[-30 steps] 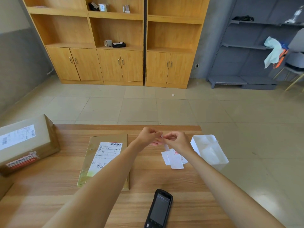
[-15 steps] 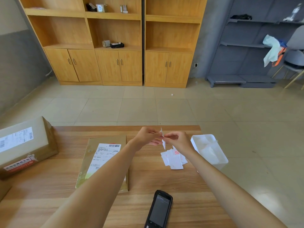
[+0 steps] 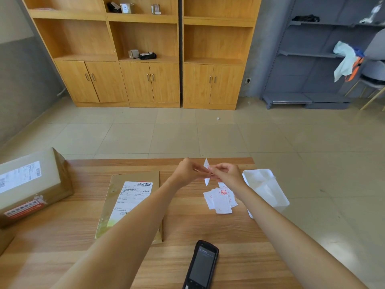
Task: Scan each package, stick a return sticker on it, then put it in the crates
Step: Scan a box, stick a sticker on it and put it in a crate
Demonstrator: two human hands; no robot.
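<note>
Wooden cupboards and grey shelving line the far wall beyond a tiled floor, and the wooden worktop [image 3: 208, 230] fills the near half of the head view. Above its far edge both hands meet on one small white return sticker [image 3: 206, 171]: the left hand [image 3: 188, 171] pinches it from the nine o'clock side and the right hand [image 3: 226, 174] pinches it from three o'clock, each grip clamped on the paper, which stands on edge between them.

This looks like the peeling step, the sticker being parted from its backing. It probably goes best if one grip holds only the backing and the other only the sticker's corner, pulling apart slowly so the thin paper neither tears nor curls back onto itself or the fingertips.

From that grip, the flat brown package [image 3: 133, 197] with its white shipping label lies on the worktop at about seven o'clock, well apart from the sticker. Loose stickers [image 3: 219, 200] lie at roughly five o'clock, just below the right hand, with a white tray [image 3: 265, 189] beside them at four o'clock. A black scanner [image 3: 201, 265] rests face up at six o'clock, near the front edge. A larger cardboard box [image 3: 31, 184] sits at the worktop's nine o'clock side. No crate shows.
</note>
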